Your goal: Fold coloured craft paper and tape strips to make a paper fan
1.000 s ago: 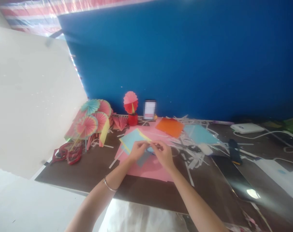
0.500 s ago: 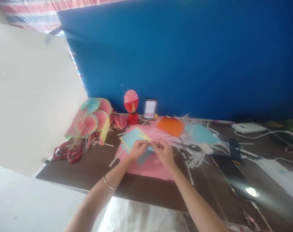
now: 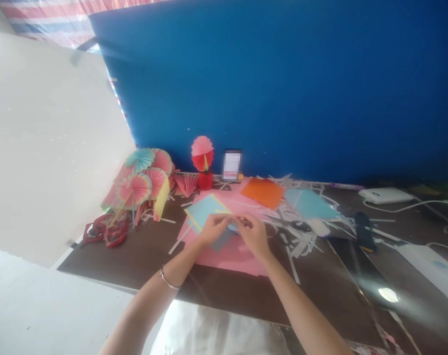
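Observation:
My left hand (image 3: 214,230) and my right hand (image 3: 252,235) meet fingertip to fingertip above the pink paper sheets (image 3: 229,261). Both are closed in a pinch at a narrow yellow paper strip (image 3: 221,211), whose end shows just beyond the fingers; the rest is hidden by them. Under and beyond my left fingers lies a light blue square of paper (image 3: 202,209) with yellow edges. A bluish-grey piece (image 3: 223,241) lies on the pink sheets between my wrists.
Folded paper fans (image 3: 135,190) and red-handled scissors (image 3: 115,235) lie at left. A fan stands in a red pot (image 3: 205,180) beside a small screen (image 3: 232,165). Orange paper (image 3: 263,193), blue sheets (image 3: 311,204), white paper scraps (image 3: 301,241) and a phone (image 3: 360,271) spread rightward.
Less of the yellow strip shows beyond my fingers. My hands stay pinched together at nearly the same place, and the whole view has shifted slightly.

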The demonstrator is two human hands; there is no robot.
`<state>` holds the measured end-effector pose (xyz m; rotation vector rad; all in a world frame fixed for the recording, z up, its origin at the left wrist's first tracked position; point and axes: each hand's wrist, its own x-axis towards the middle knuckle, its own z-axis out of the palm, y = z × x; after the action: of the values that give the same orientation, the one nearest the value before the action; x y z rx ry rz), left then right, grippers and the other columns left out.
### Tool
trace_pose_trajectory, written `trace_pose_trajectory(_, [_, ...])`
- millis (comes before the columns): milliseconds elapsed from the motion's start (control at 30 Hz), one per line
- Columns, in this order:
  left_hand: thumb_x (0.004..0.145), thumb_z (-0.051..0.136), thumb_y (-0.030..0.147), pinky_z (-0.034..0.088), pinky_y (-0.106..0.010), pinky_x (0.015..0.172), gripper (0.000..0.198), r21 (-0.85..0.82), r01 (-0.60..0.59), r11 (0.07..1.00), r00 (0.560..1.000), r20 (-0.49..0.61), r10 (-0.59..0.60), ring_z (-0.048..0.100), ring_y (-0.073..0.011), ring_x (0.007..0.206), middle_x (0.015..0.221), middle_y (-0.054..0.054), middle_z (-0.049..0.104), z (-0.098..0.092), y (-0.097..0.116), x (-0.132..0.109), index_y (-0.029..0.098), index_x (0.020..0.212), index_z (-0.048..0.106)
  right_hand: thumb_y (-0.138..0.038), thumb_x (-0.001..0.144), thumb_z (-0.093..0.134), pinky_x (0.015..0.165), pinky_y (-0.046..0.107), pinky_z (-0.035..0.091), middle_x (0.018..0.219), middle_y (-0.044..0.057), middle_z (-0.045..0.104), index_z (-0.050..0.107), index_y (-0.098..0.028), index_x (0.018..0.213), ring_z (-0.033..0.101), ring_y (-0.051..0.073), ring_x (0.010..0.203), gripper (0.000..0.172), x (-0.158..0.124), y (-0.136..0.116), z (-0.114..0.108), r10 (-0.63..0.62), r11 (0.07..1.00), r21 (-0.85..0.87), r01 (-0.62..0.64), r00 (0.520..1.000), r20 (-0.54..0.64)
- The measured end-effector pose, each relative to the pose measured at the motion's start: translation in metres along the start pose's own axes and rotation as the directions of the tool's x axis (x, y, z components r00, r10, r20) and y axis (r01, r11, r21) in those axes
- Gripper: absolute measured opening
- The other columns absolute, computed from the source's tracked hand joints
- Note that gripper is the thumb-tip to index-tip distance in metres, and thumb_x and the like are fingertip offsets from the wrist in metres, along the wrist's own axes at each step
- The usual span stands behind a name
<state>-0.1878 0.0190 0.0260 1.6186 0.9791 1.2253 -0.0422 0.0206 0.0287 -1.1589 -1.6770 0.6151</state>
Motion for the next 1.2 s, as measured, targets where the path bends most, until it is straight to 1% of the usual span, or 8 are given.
trace_pose_trajectory(200, [0.089,0.035,0.042,0.043,-0.027,0.066,0.044,0.257,-0.005,0.967,0.996,-0.085,0.027,0.058,-0.0173,0.070,0.074,-0.004,0.067,0.002,-0.007,0.001,0.014,0.079,0.069,-0.041,0.080,0.057,0.066,0.030,0.052,0.084,0.005,0.067,0.066,-0.021,0.082,0.063,0.018,0.076,0.022,0.002,-0.003,-0.002,-0.034,0.999,0.020,0.035,0.999,-0.004])
trace_pose_trajectory(333, [0.089,0.037,0.040,0.042,-0.029,0.072,0.044,0.396,-0.068,0.916,0.975,-0.168,0.146,0.053,-0.0170,0.070,0.059,-0.003,0.059,-0.003,-0.012,0.005,0.018,0.063,0.065,-0.040,0.081,0.057,0.063,0.028,0.051,0.085,0.005,0.065,0.066,-0.021,0.082,0.061,0.018,0.076,0.021,0.004,-0.005,-0.003,-0.121,0.992,-0.023,0.121,0.993,-0.006])
trace_pose_trajectory(467, [0.087,0.042,0.038,0.043,-0.030,0.075,0.037,0.297,-0.044,0.954,0.963,-0.241,0.119,0.056,-0.0175,0.079,0.076,-0.006,0.064,-0.009,-0.017,0.009,0.017,0.068,0.066,-0.034,0.084,0.053,0.058,0.027,0.049,0.081,0.005,0.064,0.067,-0.022,0.083,0.060,0.018,0.076,0.019,0.005,-0.004,-0.006,-0.256,0.955,-0.152,0.256,0.967,0.019])
trace_pose_trajectory(600, [0.084,0.045,0.036,0.044,-0.029,0.077,0.032,0.194,-0.005,0.981,0.975,-0.219,0.048,0.060,-0.0185,0.084,0.084,-0.007,0.068,-0.013,-0.021,0.012,0.016,0.073,0.067,-0.027,0.087,0.049,0.059,0.026,0.048,0.085,0.005,0.064,0.068,-0.023,0.087,0.060,0.017,0.077,0.020,0.004,-0.003,-0.010,-0.333,0.899,-0.283,0.334,0.941,0.054])
trace_pose_trajectory(733, [0.083,0.045,0.033,0.044,-0.028,0.078,0.030,0.163,0.042,0.986,0.977,-0.215,-0.006,0.061,-0.0184,0.084,0.085,-0.005,0.069,-0.016,-0.021,0.013,0.016,0.075,0.068,-0.020,0.087,0.046,0.061,0.025,0.046,0.088,0.004,0.066,0.070,-0.025,0.090,0.061,0.015,0.075,0.024,0.001,-0.003,-0.013,-0.409,0.785,-0.456,0.420,0.904,0.128])
trace_pose_trajectory(900, [0.082,0.044,0.033,0.042,-0.026,0.069,0.032,0.135,0.074,0.988,0.972,-0.234,-0.040,0.057,-0.0157,0.071,0.070,-0.001,0.064,-0.019,-0.019,0.014,0.015,0.064,0.064,-0.017,0.086,0.049,0.062,0.022,0.044,0.088,0.002,0.068,0.071,-0.025,0.088,0.061,0.014,0.078,0.023,0.001,-0.003,-0.019,-0.480,0.652,-0.595,0.470,0.863,0.157])
trace_pose_trajectory(1100, [0.082,0.046,0.039,0.030,-0.023,0.051,0.041,0.100,0.080,0.992,0.958,-0.281,-0.049,0.039,-0.0095,0.050,0.048,0.004,0.041,-0.022,-0.020,0.015,0.015,0.050,0.051,-0.014,0.087,0.046,0.062,0.023,0.042,0.089,0.002,0.069,0.069,-0.025,0.094,0.061,0.015,0.080,0.027,0.002,0.001,-0.020,-0.471,0.633,-0.615,0.470,0.864,0.176])
trace_pose_trajectory(1200, [0.081,0.048,0.043,0.027,-0.023,0.049,0.043,0.074,0.100,0.992,0.954,-0.292,-0.074,0.036,-0.0092,0.049,0.046,0.004,0.039,-0.023,-0.022,0.016,0.014,0.049,0.052,-0.013,0.087,0.044,0.063,0.024,0.043,0.092,0.002,0.069,0.069,-0.026,0.099,0.061,0.016,0.083,0.030,0.002,0.003,-0.019,-0.467,0.644,-0.603,0.471,0.866,0.178])
